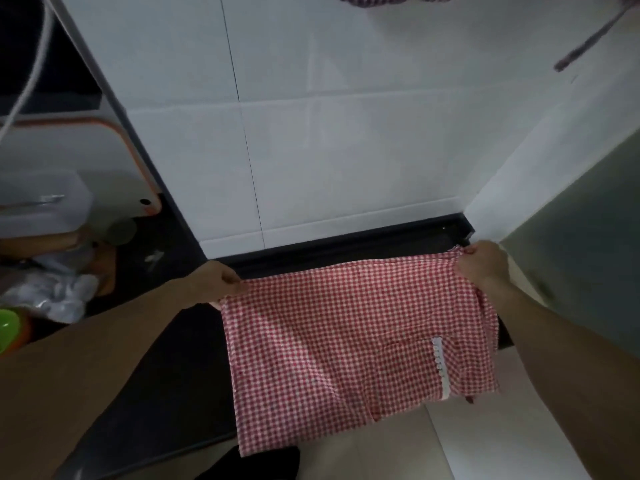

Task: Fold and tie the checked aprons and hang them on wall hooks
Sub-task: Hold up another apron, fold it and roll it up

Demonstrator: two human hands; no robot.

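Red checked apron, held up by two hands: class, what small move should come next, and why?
Probably bring the two hands together to fold the apron in half. The left hand and right hand each pinch a top corner, the cloth hangs spread and flat between them, and no fold shows yet. Another checked apron already hangs on the wall above.

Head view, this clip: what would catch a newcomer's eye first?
The red-and-white checked apron dominates, stretched in the lower centre between the left hand and right hand, each pinching an upper corner. It hangs in front of the white tiled wall. At the top right edge, another checked apron hangs, its strap dangling.
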